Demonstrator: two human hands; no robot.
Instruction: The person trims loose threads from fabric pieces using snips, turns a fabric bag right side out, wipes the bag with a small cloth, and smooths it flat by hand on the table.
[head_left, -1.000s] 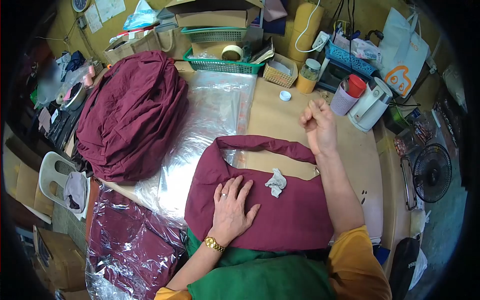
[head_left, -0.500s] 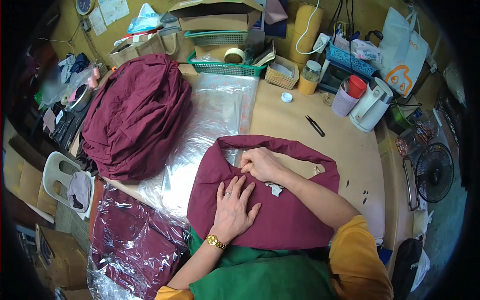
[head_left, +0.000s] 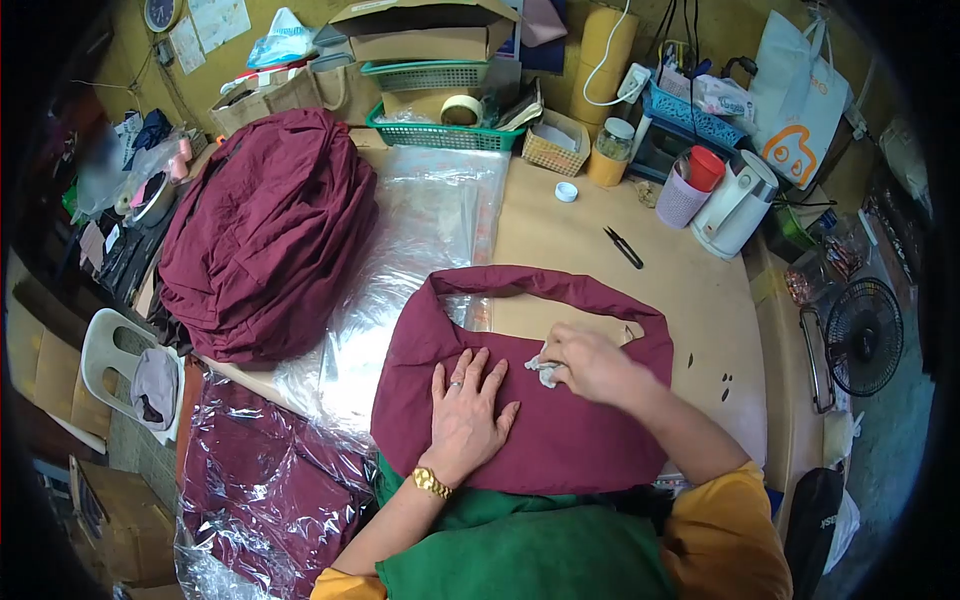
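A maroon fabric shoulder bag [head_left: 500, 430] lies flat before me, its wide strap looped toward the far side of the table. My left hand [head_left: 468, 415] rests palm down on the bag's left half, fingers spread; a ring and a gold watch show on it. Above the bag's upper edge, right of centre, my right hand [head_left: 590, 365] pinches a small crumpled white cloth [head_left: 546, 372]. That hand is slightly blurred by motion, and part of the cloth is hidden under its fingers.
A large maroon fabric heap [head_left: 265, 240] sits at the left beside clear plastic sheets [head_left: 410, 225]. Thread snips [head_left: 623, 248] and a white cap [head_left: 566, 191] lie beyond the bag. A white kettle [head_left: 735, 205] stands at right. Plastic-wrapped maroon goods [head_left: 270, 490] hang at front left.
My right hand has moved right from the bag's upper edge and taken hold of the white cloth that lay on the bag. My left hand stays pressed on the bag.
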